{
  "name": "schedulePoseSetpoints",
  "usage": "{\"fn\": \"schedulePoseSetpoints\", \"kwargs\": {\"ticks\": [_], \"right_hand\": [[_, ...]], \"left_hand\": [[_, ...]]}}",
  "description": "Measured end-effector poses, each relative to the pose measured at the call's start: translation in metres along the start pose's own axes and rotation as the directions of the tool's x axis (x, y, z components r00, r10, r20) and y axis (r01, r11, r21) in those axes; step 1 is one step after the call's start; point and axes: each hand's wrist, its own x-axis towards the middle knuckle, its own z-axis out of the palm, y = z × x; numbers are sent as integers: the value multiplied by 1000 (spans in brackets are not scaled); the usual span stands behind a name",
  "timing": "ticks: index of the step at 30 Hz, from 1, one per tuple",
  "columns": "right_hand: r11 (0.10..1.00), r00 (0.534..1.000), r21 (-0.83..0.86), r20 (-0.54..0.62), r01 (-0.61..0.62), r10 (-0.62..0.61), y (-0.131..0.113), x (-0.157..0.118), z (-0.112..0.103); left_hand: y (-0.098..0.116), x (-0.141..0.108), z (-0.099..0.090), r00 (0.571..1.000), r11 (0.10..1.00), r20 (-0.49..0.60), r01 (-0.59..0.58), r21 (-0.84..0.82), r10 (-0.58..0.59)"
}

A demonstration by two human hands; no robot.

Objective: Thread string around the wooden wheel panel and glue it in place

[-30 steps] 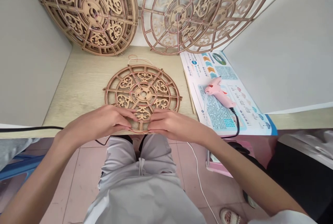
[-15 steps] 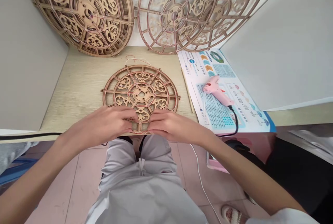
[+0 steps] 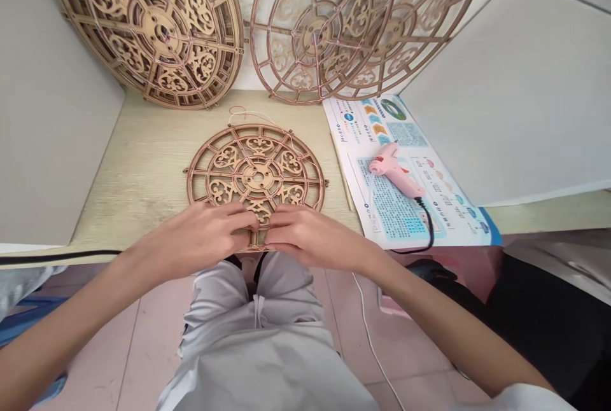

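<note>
1. Okay, nearest my camera, the left hand point(image 3: 203, 240) lies curved over the near edge of the wheel, its fingers bent inward, not spread.
2. The right hand point(image 3: 310, 239) mirrors it, with its fingertips just beside those of the left. I cannot tell from here whether they pinch a thread or only press the wood.
3. Between them, a fretwork wooden wheel point(image 3: 258, 175) lies flat on the pale wood-grain desk point(image 3: 133, 207), with thin pinkish thread strung along its spokes. I judge it light and stiff, but fragile at the narrow scrolls, so I would take hold at the outer rim.
4. Just past its far rim, a loop of loose thread point(image 3: 243, 112) lies on the desk.
5. To the right, a pink hot-glue gun point(image 3: 394, 170) rests on a printed leaflet point(image 3: 396, 134).
6. Farthest off, three similar wheels point(image 3: 153, 29) lean upright at the back of the desk.
</note>
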Motion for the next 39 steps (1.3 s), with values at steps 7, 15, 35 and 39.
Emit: {"fn": "schedulePoseSetpoints", "kwargs": {"ticks": [7,15,35,39], "right_hand": [[996,997,56,8,-71,70,-4,6,1],[1000,979,-3,-203,-4,4,-18,-14,7],[933,693,176,-629,-314,351,-67,-27,65],[931,682,168,-641,-325,354,-69,-25,68]], "left_hand": [[-3,1,-1,997,997,-8,-71,31,71],[-4,4,-1,997,998,-45,-66,22,67],[23,22,-15,950,971,214,236,-22,-226],[24,23,-16,938,960,232,277,-50,-259]]}}
